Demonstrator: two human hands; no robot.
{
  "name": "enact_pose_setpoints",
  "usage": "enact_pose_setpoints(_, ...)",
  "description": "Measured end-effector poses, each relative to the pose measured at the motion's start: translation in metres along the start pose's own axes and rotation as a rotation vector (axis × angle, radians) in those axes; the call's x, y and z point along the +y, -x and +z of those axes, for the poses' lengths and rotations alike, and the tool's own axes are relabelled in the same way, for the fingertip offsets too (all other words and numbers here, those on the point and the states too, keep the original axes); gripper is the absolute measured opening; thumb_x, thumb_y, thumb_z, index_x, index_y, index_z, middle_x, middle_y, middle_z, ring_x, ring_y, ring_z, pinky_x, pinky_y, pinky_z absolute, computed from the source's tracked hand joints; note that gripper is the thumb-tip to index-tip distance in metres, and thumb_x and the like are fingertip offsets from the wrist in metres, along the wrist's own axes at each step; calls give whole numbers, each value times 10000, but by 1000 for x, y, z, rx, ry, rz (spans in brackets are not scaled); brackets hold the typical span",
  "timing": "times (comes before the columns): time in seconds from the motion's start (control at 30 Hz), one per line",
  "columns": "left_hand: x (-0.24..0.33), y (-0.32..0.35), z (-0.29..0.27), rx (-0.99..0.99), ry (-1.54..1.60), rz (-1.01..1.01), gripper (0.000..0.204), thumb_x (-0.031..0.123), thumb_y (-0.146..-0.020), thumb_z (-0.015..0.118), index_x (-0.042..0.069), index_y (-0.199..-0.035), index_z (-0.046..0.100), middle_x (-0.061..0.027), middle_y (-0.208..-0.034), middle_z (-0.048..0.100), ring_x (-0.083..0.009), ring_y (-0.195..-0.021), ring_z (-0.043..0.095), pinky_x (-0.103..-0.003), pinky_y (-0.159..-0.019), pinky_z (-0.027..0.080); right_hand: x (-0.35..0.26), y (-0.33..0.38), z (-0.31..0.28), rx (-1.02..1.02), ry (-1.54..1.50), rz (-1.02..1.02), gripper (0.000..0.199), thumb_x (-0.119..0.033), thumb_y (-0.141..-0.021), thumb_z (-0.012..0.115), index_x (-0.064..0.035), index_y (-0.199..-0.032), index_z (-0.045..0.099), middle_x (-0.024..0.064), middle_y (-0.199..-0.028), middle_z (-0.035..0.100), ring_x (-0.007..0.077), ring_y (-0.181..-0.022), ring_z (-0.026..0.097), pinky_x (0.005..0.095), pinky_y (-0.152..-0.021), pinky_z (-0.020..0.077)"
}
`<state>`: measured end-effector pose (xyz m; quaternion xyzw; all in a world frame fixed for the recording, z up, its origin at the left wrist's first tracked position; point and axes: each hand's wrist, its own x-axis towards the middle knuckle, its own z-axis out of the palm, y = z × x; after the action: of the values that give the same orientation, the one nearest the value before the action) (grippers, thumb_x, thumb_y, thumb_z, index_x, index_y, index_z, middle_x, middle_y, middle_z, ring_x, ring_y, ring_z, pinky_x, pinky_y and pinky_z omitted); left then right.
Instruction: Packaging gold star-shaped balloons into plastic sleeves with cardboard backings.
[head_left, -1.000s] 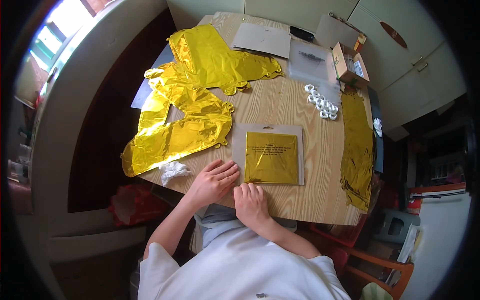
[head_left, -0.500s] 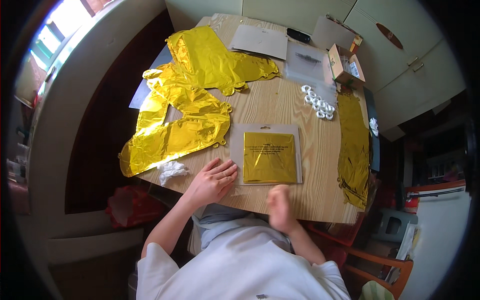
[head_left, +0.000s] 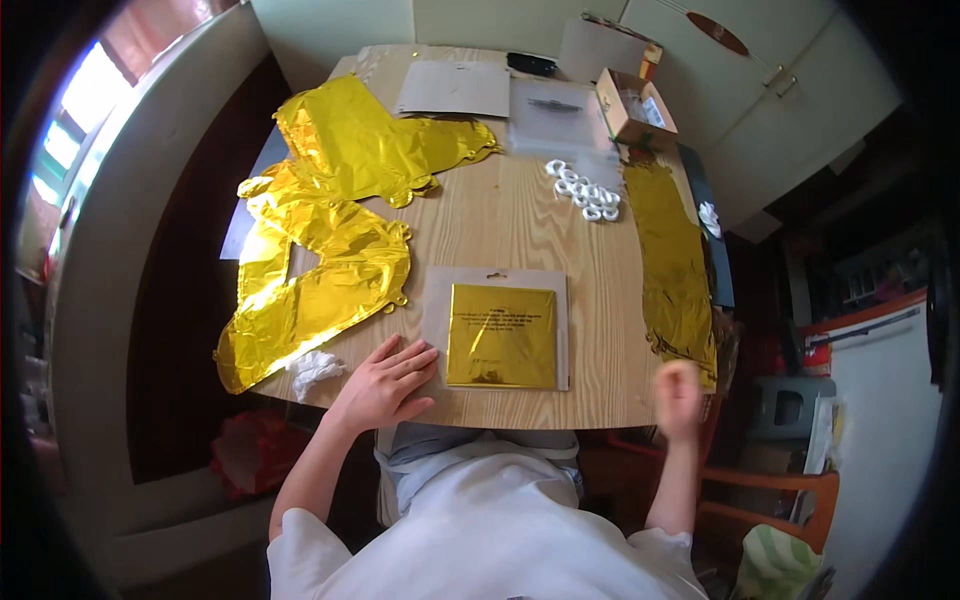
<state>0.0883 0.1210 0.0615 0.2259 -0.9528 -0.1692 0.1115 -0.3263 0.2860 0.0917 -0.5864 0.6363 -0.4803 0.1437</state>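
A flat packet (head_left: 500, 277) with a hang hole lies near the table's front edge. Inside it is a folded square of gold foil (head_left: 502, 350) under dark print. My left hand (head_left: 385, 382) rests flat beside the packet's left edge, fingers stretched out, holding nothing I can see. Out at the table's front right, my right hand (head_left: 680, 398) is raised and smeared by motion. Its fingers look curled, but I cannot make out whether it holds anything. The nearest thing to it is a long flat gold foil balloon (head_left: 672, 265) along the right side.
Unfolded gold foil balloons (head_left: 340, 250) cover the table's left side. A crumpled white tissue (head_left: 318, 372) lies by my left hand. White ribbon rings (head_left: 585, 190), clear bags (head_left: 560, 115), a small cardboard box (head_left: 634, 112) and a grey card (head_left: 455, 88) are farther back.
My right hand has swung out from beside the packet toward the table's right. The left hand stays flat by the packet, and the whole view has shifted.
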Motion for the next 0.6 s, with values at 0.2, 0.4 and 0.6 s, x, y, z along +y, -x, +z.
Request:
enact_pose_setpoints(0.2, 22, -2, -11, -51, -72, 4, 685, 504, -810, 686, 47, -1304, 558, -122, -1407, 512, -274, -1352, 442, -487, -1142, 300, -29, -6, 61, -542, 369, -309, 347, -192, -815, 694, -116, -1153, 676, 20, -1251, 649, 200, -748, 695, 297, -652, 570)
enact_pose_setpoints(0.4, 28, 4, 3, -95, -94, 15, 691, 428, -789, 716, 70, -1349, 526, -106, -1409, 507, -266, -1348, 444, -484, -1136, 313, -9, -1, 71, -500, 412, -388, 437, -257, -793, 728, -117, -1202, 662, 36, -1314, 617, 189, -659, 674, 284, -625, 563)
enact_pose_setpoints(0.6, 39, 10, 12, -23, -146, -6, 558, 331, -797, 723, 84, -1278, 586, -87, -1334, 555, -241, -1295, 494, -484, -1103, 352, -19, -6, 61, -625, 475, -391, 622, -400, -675, 808, -124, -1211, 653, 7, -1357, 587, 164, -585, 628, 273, -576, 541)
